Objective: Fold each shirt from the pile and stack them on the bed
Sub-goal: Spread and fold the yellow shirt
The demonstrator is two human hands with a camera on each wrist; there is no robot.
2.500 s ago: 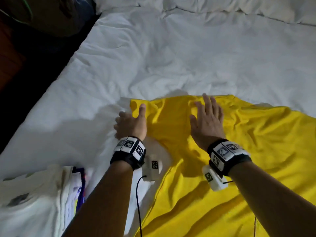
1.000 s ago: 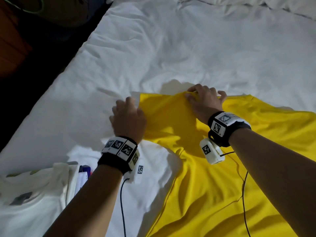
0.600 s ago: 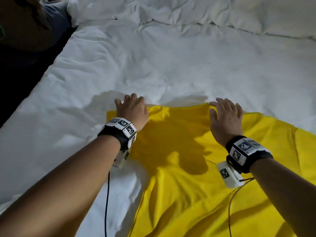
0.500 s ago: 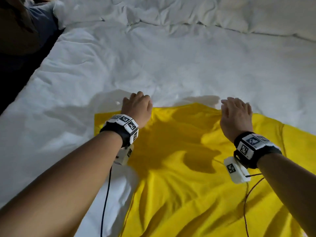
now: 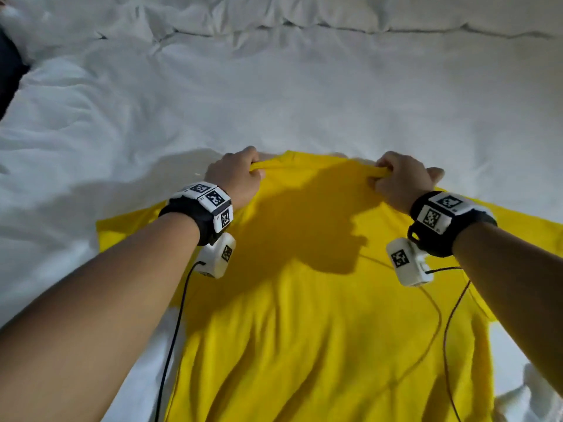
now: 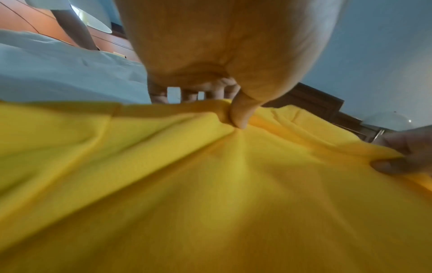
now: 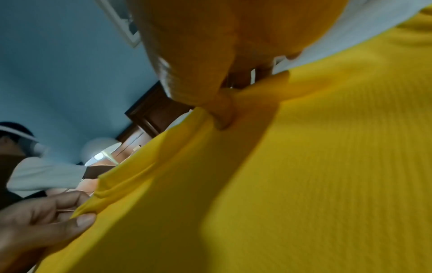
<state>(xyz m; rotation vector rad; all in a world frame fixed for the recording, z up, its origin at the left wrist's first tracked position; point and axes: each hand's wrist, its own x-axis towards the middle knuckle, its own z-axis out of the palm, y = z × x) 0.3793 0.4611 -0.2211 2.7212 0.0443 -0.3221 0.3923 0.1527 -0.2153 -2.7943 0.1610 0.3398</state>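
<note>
Gripping the shirt (image 5: 304, 300) far edge on the bed (image 5: 304, 102), left hand (image 5: 236, 178) and right hand (image 5: 399, 181) pinch it; fold just starting, stacking left | left wrist: thumb clamps cloth | right wrist: same | earlier: palms lay flat, now fingers pinch.

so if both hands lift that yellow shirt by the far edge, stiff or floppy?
Likely floppy: the yellow shirt bunches where the left hand and right hand pinch it. Probably light, since a fingertip grip holds it. Expect sag between the hands; it lies wrinkled on the bed.
</note>
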